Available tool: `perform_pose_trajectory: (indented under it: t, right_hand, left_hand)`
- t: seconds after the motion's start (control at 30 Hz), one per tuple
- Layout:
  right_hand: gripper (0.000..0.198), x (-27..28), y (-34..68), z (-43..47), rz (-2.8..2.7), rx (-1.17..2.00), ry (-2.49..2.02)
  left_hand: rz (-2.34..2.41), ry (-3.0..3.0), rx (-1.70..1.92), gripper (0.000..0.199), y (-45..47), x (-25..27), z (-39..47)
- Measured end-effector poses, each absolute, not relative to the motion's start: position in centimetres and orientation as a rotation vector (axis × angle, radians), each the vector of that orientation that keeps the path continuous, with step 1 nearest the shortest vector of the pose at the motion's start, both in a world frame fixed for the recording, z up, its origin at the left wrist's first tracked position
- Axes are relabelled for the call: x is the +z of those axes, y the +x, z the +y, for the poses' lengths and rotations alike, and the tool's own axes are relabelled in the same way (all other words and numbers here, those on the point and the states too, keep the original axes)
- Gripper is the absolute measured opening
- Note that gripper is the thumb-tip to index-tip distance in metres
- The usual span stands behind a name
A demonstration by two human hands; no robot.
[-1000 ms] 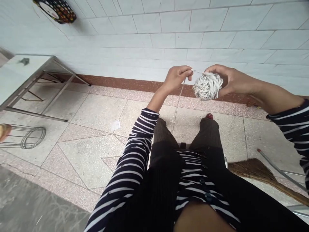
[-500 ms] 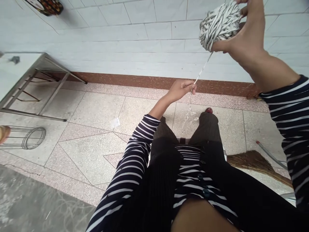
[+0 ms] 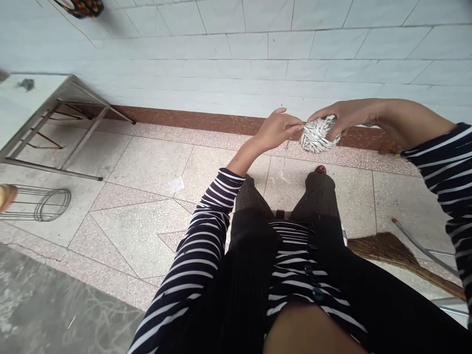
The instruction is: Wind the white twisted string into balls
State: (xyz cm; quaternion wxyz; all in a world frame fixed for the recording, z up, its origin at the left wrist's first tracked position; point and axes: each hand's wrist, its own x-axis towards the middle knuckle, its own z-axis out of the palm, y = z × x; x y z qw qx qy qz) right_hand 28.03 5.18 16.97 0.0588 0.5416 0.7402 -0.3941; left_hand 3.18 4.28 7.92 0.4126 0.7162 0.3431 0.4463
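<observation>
Two hands: left hand [image 3: 277, 131] pinching the strand [image 3: 285, 152] beside the cord ball [image 3: 316, 136]; right hand [image 3: 353, 114] grasping the cord ball, fingers around its right side
Cord ball location: held in air before the wall [image 3: 221, 73], above the floor [image 3: 147, 162]
Drop risk: right grip loosening on uneven turns
Tangle risk: slack at left pinch, strand slipping
Cord ball axis: nearly round, none distinct; strand hangs downward from left hand

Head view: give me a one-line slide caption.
Right hand holds the ball, left hand pinches its cord close beside it, near a tiled wall.
</observation>
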Motion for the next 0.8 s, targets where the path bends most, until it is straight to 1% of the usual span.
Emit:
perform_pose_trajectory:
  t: [0.07,0.13,0.2,0.33,0.47,0.6,0.67,0.8]
  right_hand:
    - [0.053,16.7,28.8,4.7,2.112,-1.500,1.623]
    - [0.056,16.7,29.2,3.9,2.057,-1.725,1.677]
    - [0.055,16.9,29.1,3.2,2.079,-1.900,1.773]
    - [0.036,17.4,28.6,2.7,2.166,-2.124,2.000]
    - [0.031,19.2,28.3,3.1,2.377,-2.376,1.785]
    - [0.025,21.0,28.3,3.4,2.542,-2.440,1.734]
    - [0.029,21.1,28.3,3.4,2.514,-2.479,1.758]
    - [0.049,20.2,28.2,3.3,2.453,-2.597,1.803]
  left_hand:
    - [0.837,1.842,1.042,0.018,3.1,7.7,4.4]
    - [0.837,1.859,0.972,0.019,3.0,7.0,4.6]
    - [0.859,1.843,0.912,0.023,2.8,5.8,4.9]
    - [0.860,1.681,0.889,0.026,2.5,2.6,5.2]
    - [0.809,1.467,0.896,0.031,2.3,0.2,4.5]
    - [0.868,1.299,0.954,0.022,2.1,-1.3,3.4]
    - [0.916,1.234,0.952,0.024,2.0,-1.8,3.0]
    - [0.882,1.229,0.837,0.030,1.3,-3.0,2.1]
